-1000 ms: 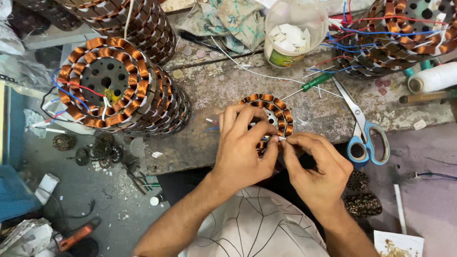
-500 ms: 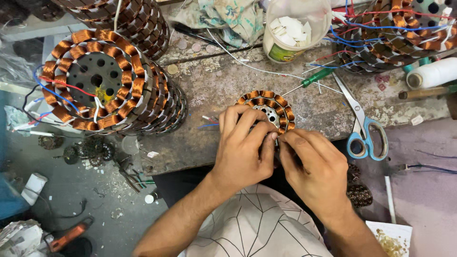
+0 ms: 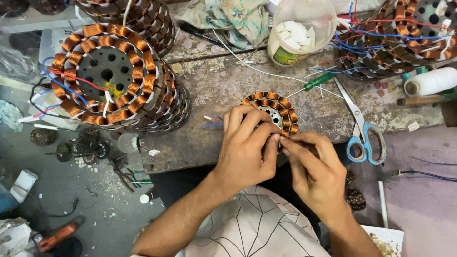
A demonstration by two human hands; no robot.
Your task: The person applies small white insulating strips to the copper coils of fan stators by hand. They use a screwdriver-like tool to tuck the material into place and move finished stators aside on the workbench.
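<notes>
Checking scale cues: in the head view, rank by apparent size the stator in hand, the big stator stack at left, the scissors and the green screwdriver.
1. big stator stack
2. stator in hand, partly hidden; scissors look similar, unranked
3. green screwdriver

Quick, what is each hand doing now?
Left hand: closed on the small copper-wound stator.
Right hand: fingers pinched at the stator's near edge.

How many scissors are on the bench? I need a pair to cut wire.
1. The blue-handled scissors lie on the bench to the right of the hands, blades pointing up toward the green screwdriver. Others may be hidden under the clutter.
</notes>
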